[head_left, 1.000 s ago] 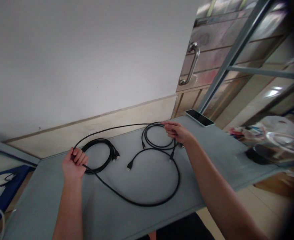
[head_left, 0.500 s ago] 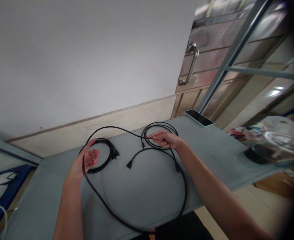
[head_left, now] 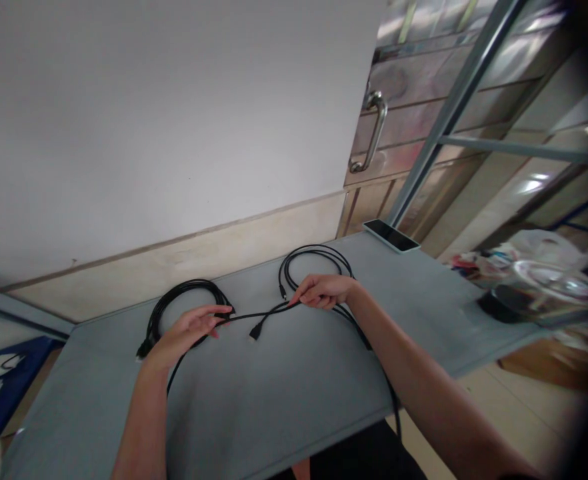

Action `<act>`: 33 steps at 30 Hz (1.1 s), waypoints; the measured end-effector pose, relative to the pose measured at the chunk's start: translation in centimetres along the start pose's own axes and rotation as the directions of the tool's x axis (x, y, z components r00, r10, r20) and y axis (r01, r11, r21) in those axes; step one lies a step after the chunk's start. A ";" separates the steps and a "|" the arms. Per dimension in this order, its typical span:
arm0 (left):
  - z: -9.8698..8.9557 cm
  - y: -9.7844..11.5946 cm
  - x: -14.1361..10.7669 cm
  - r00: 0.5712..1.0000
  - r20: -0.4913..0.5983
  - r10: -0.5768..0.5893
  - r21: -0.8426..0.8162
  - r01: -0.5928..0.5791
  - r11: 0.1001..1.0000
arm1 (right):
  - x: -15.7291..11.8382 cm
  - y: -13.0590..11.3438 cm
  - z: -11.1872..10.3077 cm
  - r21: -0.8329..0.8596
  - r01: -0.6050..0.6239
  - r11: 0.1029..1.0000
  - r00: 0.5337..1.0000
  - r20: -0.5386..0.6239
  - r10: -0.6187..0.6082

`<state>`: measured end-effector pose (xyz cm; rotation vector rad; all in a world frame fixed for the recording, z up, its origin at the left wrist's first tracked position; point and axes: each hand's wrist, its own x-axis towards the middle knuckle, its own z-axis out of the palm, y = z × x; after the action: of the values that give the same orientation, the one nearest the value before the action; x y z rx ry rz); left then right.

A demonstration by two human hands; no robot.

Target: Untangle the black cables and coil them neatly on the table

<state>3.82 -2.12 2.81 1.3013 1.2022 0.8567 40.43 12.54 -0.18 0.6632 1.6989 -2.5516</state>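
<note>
A black cable (head_left: 254, 315) runs nearly straight between my two hands, low over the grey table (head_left: 274, 393). My right hand (head_left: 327, 291) pinches it between thumb and fingertips. At its other end the cable passes through the loosely closed fingers of my left hand (head_left: 190, 332), then drops toward the table's front. Behind my left hand lies a coiled black cable (head_left: 161, 303) with plugs at its ends. More black loops (head_left: 317, 248) lie behind my right hand. A loose plug (head_left: 255, 331) rests on the table between the hands.
A phone-like device (head_left: 391, 235) with a dark screen lies at the table's far right corner. A wall (head_left: 174, 133) rises behind the table. To the right are a metal frame (head_left: 454, 113), a door handle (head_left: 374, 133) and cluttered items (head_left: 544, 267).
My left hand has moved right and down, closing on the cable. The wide arc between my hands has become a low, straight stretch. My right hand has dipped slightly.
</note>
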 end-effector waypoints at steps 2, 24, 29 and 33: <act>3.0 -0.3 1.2 0.997 -0.042 0.067 0.158 -0.059 0.986 | 1.0 0.1 0.9 -0.021 0.005 1.000 1.000 0.006 -0.004; 1.6 -1.2 2.3 0.878 -0.244 0.411 0.801 -0.056 0.596 | -0.4 -0.4 0.0 -0.295 -0.016 0.955 0.942 -0.324 -0.084; 2.0 -0.6 2.0 0.902 -0.220 0.371 0.828 -0.028 0.560 | -0.6 -0.6 -0.3 -0.386 -0.164 0.908 0.923 -0.385 0.003; 3.7 0.0 2.0 0.918 -0.148 0.368 0.885 -0.044 0.464 | 0.0 -0.6 0.4 -0.386 -0.047 0.921 0.922 -0.371 -0.108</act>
<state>7.82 -1.13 2.00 2.2530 1.9097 0.6208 40.14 12.43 0.50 1.1672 2.2605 -2.0887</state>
